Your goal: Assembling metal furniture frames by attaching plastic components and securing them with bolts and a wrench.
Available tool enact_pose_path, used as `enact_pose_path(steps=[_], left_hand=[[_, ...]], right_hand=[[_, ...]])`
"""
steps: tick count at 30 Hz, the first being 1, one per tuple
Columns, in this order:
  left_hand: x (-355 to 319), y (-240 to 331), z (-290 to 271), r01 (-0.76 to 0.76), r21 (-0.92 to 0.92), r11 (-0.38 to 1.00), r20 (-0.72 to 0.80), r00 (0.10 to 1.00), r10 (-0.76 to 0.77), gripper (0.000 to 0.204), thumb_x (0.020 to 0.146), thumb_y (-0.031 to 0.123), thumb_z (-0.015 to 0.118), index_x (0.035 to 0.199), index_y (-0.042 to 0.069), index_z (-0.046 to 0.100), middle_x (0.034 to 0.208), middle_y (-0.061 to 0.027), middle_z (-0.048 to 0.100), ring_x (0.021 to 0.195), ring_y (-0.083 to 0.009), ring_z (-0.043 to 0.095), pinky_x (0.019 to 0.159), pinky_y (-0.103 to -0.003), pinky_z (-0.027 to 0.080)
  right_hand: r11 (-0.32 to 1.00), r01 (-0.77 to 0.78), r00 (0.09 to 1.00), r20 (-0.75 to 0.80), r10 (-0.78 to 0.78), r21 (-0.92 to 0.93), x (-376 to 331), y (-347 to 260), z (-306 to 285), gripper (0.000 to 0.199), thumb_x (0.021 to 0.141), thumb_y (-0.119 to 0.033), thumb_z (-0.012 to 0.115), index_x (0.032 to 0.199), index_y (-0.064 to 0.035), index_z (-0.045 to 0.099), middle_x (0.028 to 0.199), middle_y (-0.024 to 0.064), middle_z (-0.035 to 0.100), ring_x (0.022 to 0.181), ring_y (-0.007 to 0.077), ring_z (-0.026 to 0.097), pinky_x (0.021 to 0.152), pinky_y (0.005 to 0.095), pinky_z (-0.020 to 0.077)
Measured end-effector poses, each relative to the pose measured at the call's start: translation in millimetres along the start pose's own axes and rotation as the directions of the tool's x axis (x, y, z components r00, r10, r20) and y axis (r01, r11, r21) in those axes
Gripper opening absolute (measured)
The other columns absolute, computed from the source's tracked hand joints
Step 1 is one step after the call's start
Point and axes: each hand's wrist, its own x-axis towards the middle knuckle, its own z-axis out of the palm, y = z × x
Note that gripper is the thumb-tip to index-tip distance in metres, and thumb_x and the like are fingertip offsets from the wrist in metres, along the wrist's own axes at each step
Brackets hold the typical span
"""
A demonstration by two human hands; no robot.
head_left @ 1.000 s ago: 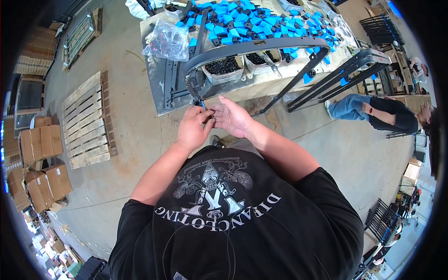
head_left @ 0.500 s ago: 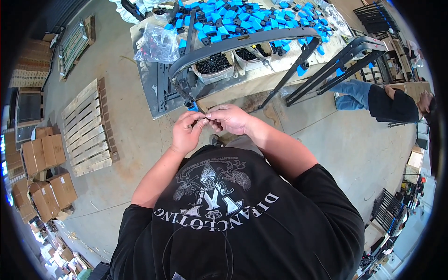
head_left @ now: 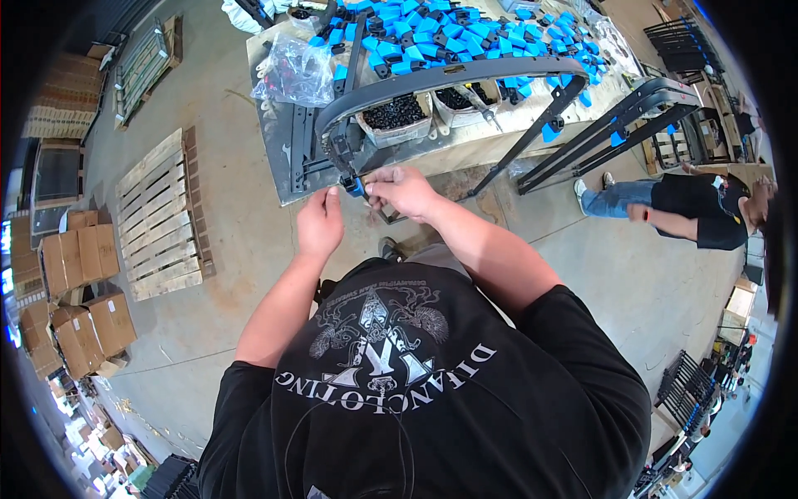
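A curved black metal frame [head_left: 453, 76] stands over the front edge of the workbench, and a blue-and-black corner fitting [head_left: 356, 186] is on its lower left end. My right hand [head_left: 403, 193] is right beside that fitting, its fingers pinched together; anything between them is too small to make out. Just left of and below the fitting is my left hand [head_left: 319, 224], thumb up and fingers curled in. Whatever it may hold is hidden.
On the workbench [head_left: 416, 155] lie a heap of blue-and-black fittings [head_left: 465, 37], boxes of small black parts [head_left: 395, 115] and a clear plastic bag [head_left: 291, 73]. More black frames [head_left: 611, 125] stand right. A co-worker [head_left: 690, 208] is beyond them. A wooden pallet [head_left: 158, 224] lies left.
My hands, together half a second ago, have come apart; the right has moved up to the blue fitting. The co-worker has turned and an arm now reaches out. The whole view has shifted slightly.
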Motion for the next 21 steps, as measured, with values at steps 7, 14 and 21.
enact_pose_path(steps=[7, 14, 21], left_hand=[[33, 19, -6, -0.124, 0.363, 0.924, 0.254, 0.967, 0.03, 0.035, 0.101, 0.029, 0.053, 0.094, -0.002, 0.067, 0.096, -0.0279, 0.067, 0.093, -0.0478, 0.063, 0.082, -0.053, 0.05], [46, 26, -7, -0.116, 0.491, 0.863, 0.376, 0.922, -0.09, 0.036, 0.101, 0.028, 0.049, 0.091, 0.0, 0.068, 0.096, -0.0257, 0.069, 0.094, -0.0439, 0.065, 0.084, -0.053, 0.051], [49, 27, -8, -0.116, 0.477, 0.871, 0.376, 0.923, -0.083, 0.037, 0.101, 0.028, 0.048, 0.091, -0.001, 0.068, 0.094, -0.0263, 0.068, 0.093, -0.0458, 0.063, 0.084, -0.054, 0.049]], right_hand=[[0.978, 0.037, 0.987, -0.146, -0.068, -0.205, 20, -7, 13, 0.022, 0.089, -0.007, 0.071, 0.106, 0.0052, 0.068, 0.087, 0.0108, 0.072, 0.068, 0.0143, 0.068, 0.062, 0.0291, 0.056], [0.913, 0.044, 0.992, -0.089, -0.087, -0.406, 23, -23, 10, 0.021, 0.091, -0.014, 0.07, 0.101, 0.0047, 0.07, 0.081, 0.0114, 0.072, 0.064, 0.0151, 0.067, 0.06, 0.0302, 0.0547], [0.944, -0.234, 0.967, -0.154, 0.201, -0.232, 35, -19, 14, 0.033, 0.098, -0.027, 0.062, 0.085, 0.0027, 0.066, 0.068, 0.0076, 0.061, 0.051, 0.0155, 0.054, 0.047, 0.0328, 0.0446]])
